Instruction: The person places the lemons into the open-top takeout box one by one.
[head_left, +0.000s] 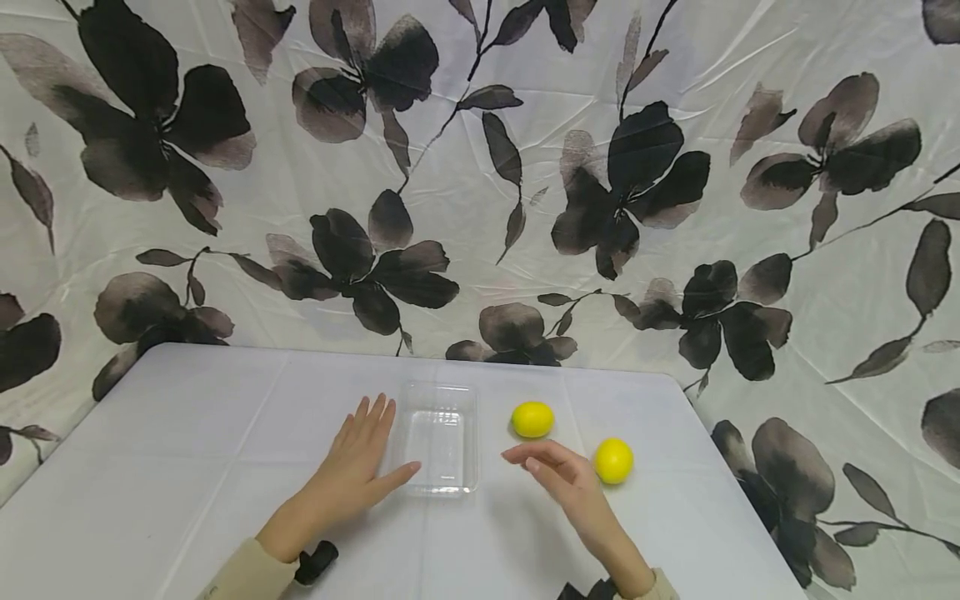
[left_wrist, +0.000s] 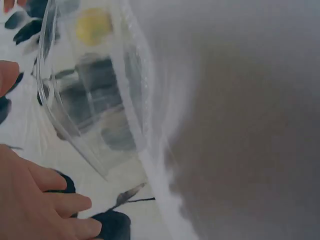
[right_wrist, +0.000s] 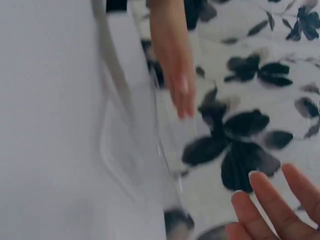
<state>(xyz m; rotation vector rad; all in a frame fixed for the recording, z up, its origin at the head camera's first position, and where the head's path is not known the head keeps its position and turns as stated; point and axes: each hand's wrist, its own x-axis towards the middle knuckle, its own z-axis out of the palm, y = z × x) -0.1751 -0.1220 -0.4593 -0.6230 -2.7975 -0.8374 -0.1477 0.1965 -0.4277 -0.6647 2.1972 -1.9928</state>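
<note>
A clear plastic container [head_left: 438, 442] stands on the white table, its open top facing up. My left hand [head_left: 360, 462] is at its left side, fingers straight and thumb spread toward the near left corner, holding nothing. To the right of the container my right hand [head_left: 566, 479] hovers over the table with loosely bent, empty fingers. Just beyond those fingers lies one yellow lemon [head_left: 532, 419]; a second lemon [head_left: 613, 461] lies right beside that hand, farther right. The left wrist view shows yellow through the container's wall [left_wrist: 90, 90].
White cloth covers the table [head_left: 150, 500], whose far edge meets a hanging curtain [head_left: 480, 208] with dark printed flowers. Black straps [head_left: 317, 562] sit at both wrists, next to light sleeves [head_left: 251, 575].
</note>
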